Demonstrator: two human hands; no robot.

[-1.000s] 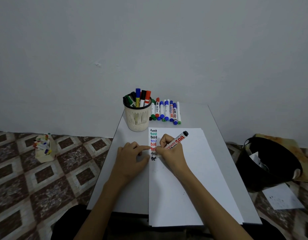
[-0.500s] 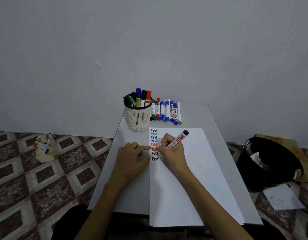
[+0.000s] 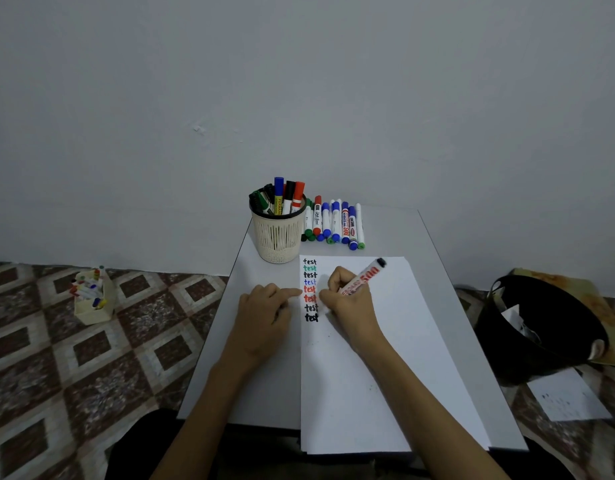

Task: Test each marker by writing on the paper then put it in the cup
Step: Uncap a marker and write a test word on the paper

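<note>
A white paper (image 3: pixel 375 358) lies on the small grey table (image 3: pixel 261 393), with a column of "test" words in several colours down its left edge. My right hand (image 3: pixel 347 299) grips a white marker with a black end (image 3: pixel 364 277), its tip hidden beside the last black word. My left hand (image 3: pixel 264 306) rests flat on the table, one finger pressing the paper's left edge. A cream mesh cup (image 3: pixel 278 237) with several markers stands behind the paper. A row of loose markers (image 3: pixel 333 223) lies to its right.
A black bin (image 3: pixel 541 327) stands on the floor to the right, with a loose sheet (image 3: pixel 569 396) beside it. A small cream box of markers (image 3: pixel 91 299) sits on the patterned floor at left. A grey wall rises behind the table.
The last black "test" has been completed. My right hand with the marker has shifted slightly right and up from the word. The left hand has stayed in place.
</note>
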